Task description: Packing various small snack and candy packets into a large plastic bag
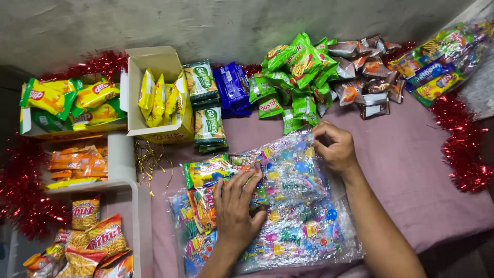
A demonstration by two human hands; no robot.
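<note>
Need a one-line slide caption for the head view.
Left hand presses flat on clear candy bags; right hand pinches their top edge.

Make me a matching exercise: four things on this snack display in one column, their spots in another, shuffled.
Things:
1. left hand
2. right hand
3. yellow packets
4. red tinsel

Places:
A. inside the open cardboard box
B. right edge of the pink cloth
C. flat on the clear candy bag
D. pinching the bag's top edge

Pairs: 1-C, 2-D, 3-A, 4-B
</note>
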